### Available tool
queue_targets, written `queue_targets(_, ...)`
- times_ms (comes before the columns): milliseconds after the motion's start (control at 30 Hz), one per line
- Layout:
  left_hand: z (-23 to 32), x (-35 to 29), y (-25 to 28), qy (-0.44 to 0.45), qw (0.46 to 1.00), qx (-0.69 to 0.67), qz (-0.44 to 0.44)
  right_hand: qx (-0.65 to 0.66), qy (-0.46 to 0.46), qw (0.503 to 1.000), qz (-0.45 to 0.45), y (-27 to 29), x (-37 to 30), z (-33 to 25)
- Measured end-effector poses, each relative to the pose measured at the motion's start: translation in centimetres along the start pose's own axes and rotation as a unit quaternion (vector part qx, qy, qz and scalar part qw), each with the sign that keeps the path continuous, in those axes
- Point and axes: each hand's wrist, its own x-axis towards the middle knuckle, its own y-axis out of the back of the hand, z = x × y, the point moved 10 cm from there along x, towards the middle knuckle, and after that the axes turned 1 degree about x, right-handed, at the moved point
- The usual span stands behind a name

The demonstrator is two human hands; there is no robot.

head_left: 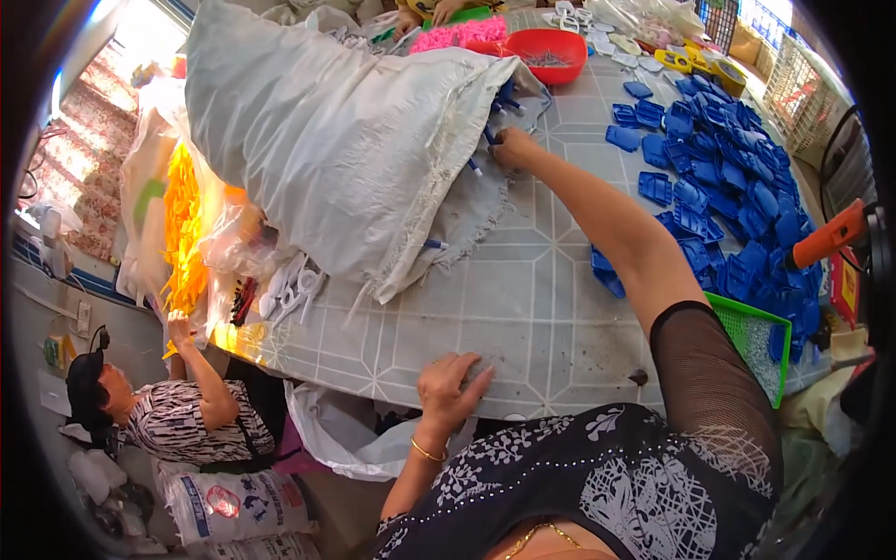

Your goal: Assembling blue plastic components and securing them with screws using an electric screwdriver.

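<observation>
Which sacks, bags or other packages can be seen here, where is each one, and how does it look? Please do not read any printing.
Large white woven sack: lying on the table, open mouth beside the right hand, blue parts spilling out.
Clear plastic bags: table's left edge, holding yellow-orange pieces.
White printed sack: on the floor at lower left, red and blue markings.
Left hand: flat on the table edge, touching no package.

My right hand (512, 147) reaches the white sack (336, 140) mouth; I cannot tell what its fingers grip. The sack hides its contents and the tabletop's (523, 299) far-left corner.
</observation>
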Motion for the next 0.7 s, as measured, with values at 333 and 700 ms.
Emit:
queue_targets(333,-1.2,0.5,-0.1,0.049,0.994,-0.100,0.021,0.370,-0.108,0.896,-0.220,3.3,-24.1,2.9)
queue_targets(700,3.3,8.9,-8.6,0.143,0.926,-0.349,-0.022,0.033,0.087,0.989,-0.116,4.1,-44.0,-0.1)
